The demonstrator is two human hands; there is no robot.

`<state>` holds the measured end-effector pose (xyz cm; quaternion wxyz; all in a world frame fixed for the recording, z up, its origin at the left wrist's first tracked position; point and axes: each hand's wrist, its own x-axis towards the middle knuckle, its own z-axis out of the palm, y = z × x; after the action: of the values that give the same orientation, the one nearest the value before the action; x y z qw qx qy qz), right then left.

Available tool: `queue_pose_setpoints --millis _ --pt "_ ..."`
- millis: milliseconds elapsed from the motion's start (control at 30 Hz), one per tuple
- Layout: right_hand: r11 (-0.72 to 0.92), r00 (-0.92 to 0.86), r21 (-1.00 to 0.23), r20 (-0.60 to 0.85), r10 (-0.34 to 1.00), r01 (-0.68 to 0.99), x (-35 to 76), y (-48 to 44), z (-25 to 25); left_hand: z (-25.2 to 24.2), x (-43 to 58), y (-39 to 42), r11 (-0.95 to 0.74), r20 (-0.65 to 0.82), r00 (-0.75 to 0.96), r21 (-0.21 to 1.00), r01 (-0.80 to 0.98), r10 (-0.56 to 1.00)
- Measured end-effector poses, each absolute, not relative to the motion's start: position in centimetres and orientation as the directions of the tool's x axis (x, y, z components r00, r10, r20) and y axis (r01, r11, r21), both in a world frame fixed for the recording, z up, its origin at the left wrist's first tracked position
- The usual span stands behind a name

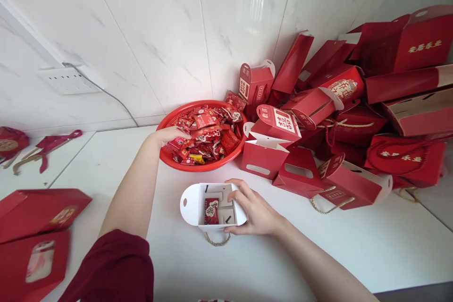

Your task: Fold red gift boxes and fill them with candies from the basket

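Observation:
My right hand point(255, 207) grips the end of a small open-topped gift box point(191, 210), white inside, with a rope handle hanging at its near side. One red candy packet point(211, 211) lies inside it. My left hand point(173, 135) reaches over the left rim of a red plastic basket point(184, 168), fingers stretched out and touching the candies. Wrapped candies point(208, 134), mostly red with one yellow, fill the basket. Part of the left hand's fingertips is hard to make out among them.
Many red gift boxes point(339, 120) are heaped at the right, against the tiled wall point(170, 37). More red boxes point(38, 236) lie at the left edge. A ribboned item point(46, 146) and a socket strip point(67, 80) with a grey cable are at the back left.

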<state>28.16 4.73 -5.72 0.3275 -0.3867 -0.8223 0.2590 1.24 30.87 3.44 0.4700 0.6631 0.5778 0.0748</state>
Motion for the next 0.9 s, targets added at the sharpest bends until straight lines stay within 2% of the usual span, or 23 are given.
queue_pose_setpoints --millis 100,267,500,567,700,800,900 --pt "0.560 -0.488 -0.684 0.329 0.809 0.467 28.2 4.7 -5.7 3.8 1.1 30.6 0.162 -0.422 0.332 0.789 0.592 0.844" --pt "0.544 -0.480 -0.694 0.316 0.819 0.471 28.2 4.6 -6.0 3.6 0.9 30.5 0.260 -0.461 0.330 0.824 0.503 0.824" --pt "0.548 -0.481 -0.696 0.321 0.816 0.464 28.2 4.7 -5.9 3.2 1.1 30.5 0.250 -0.411 0.352 0.872 0.420 0.841" --pt "0.544 -0.481 -0.694 0.315 0.818 0.472 28.3 4.6 -5.8 3.3 1.1 30.6 0.209 -0.342 0.330 0.902 0.378 0.880" --pt "0.534 -0.479 -0.698 0.303 0.824 0.477 28.4 4.5 -5.9 4.5 1.5 28.9 0.002 -0.041 0.195 0.980 0.200 0.980" --pt "0.532 -0.482 -0.698 0.297 0.824 0.480 28.4 4.4 -5.9 5.8 2.6 24.6 -0.087 0.054 0.321 0.992 0.089 0.945" --pt "0.538 -0.492 -0.690 0.294 0.820 0.484 28.3 4.3 -5.9 6.7 4.6 18.5 -0.114 -0.005 0.548 0.976 0.183 0.836"
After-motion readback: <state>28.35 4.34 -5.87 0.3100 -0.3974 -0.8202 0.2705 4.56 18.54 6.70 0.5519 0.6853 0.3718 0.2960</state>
